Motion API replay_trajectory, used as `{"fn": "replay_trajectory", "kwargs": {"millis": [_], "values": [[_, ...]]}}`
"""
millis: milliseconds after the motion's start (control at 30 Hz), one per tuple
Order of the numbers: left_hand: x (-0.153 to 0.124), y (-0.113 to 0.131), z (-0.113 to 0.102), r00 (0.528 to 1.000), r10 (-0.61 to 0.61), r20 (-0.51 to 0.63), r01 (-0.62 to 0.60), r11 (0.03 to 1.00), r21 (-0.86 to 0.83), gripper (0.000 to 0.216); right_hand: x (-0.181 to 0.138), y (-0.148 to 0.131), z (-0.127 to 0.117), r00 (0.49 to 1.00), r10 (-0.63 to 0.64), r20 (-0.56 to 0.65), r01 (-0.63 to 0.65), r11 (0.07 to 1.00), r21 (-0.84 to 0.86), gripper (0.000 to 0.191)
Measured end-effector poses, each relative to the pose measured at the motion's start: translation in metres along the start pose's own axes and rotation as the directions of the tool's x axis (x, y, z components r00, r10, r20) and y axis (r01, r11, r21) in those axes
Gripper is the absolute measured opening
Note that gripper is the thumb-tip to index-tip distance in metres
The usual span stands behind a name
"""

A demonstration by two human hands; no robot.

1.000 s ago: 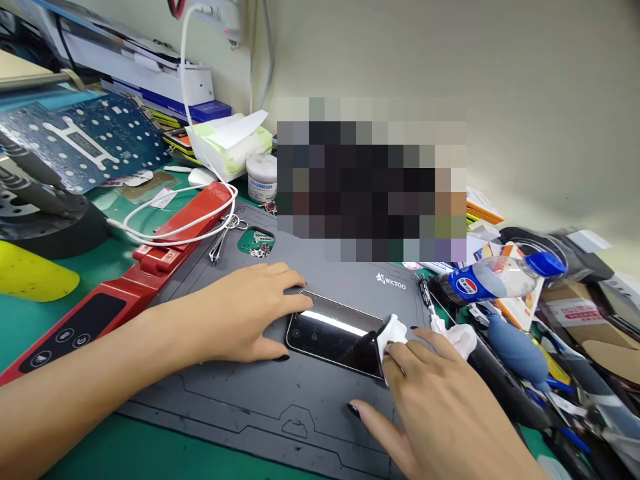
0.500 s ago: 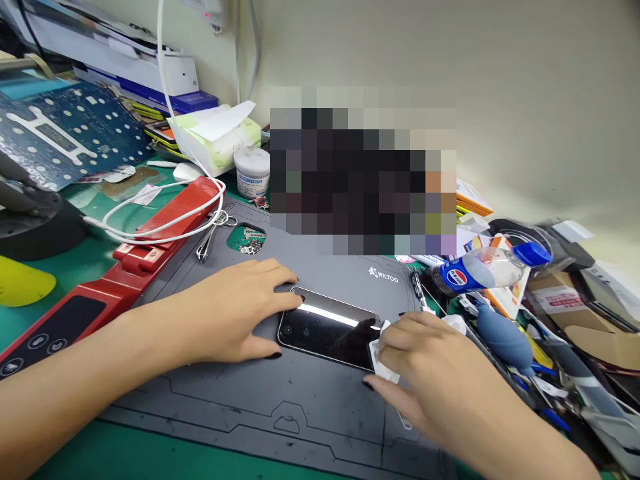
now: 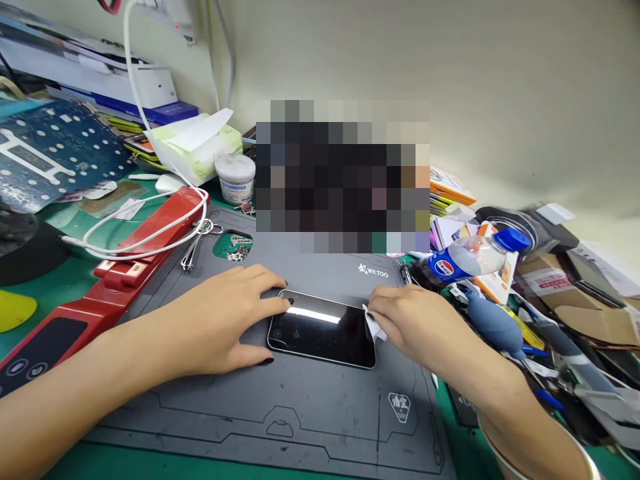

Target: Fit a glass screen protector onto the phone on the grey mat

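A black phone (image 3: 320, 328) lies flat, glossy face up, on a grey work mat (image 3: 300, 400). My left hand (image 3: 225, 320) grips the phone's left end, thumb on the near edge and fingers on the far edge. My right hand (image 3: 410, 317) is closed on a small white wipe (image 3: 373, 327), pressing it against the phone's right end.
A red flat device (image 3: 130, 267) with a coiled white cable (image 3: 150, 227) lies left of the mat. Tweezers (image 3: 193, 243) and a white jar (image 3: 235, 177) sit behind it. At right a plastic bottle (image 3: 465, 260), a blue air blower (image 3: 493, 323) and heaped packaging crowd the bench.
My right hand with the wipe has slid from the phone's near right corner toward its far right end. The left hand keeps its hold. The view has shifted right.
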State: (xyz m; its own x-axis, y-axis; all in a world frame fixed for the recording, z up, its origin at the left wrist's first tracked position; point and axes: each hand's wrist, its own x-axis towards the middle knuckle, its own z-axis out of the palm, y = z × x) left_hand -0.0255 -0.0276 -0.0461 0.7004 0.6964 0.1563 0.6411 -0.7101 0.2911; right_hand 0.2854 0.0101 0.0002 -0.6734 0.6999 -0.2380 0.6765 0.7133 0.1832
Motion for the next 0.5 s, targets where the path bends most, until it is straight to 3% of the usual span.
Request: {"fn": "replay_trajectory", "kwargs": {"millis": [133,267,367,500], "values": [[-0.002,0.002,-0.001,1.000,0.002,0.013,-0.002,1.000,0.010,0.044,0.011,-0.003,0.005,0.997,0.080,-0.010,-0.080,0.996,-0.046,0.011],[0.000,0.002,-0.003,0.999,-0.017,0.045,0.017,1.000,0.005,0.043,0.002,0.011,0.003,0.991,0.127,-0.045,-0.130,0.989,-0.074,0.017],[0.003,0.005,-0.009,0.998,-0.019,0.068,0.017,1.000,0.026,0.047,-0.020,0.023,0.003,0.980,0.154,-0.124,-0.162,0.985,-0.063,0.018],[-0.010,0.024,-0.027,0.996,-0.029,0.086,0.021,0.996,0.088,0.048,-0.047,0.022,0.013,0.951,0.091,-0.296,-0.086,0.996,0.029,0.019]]}}
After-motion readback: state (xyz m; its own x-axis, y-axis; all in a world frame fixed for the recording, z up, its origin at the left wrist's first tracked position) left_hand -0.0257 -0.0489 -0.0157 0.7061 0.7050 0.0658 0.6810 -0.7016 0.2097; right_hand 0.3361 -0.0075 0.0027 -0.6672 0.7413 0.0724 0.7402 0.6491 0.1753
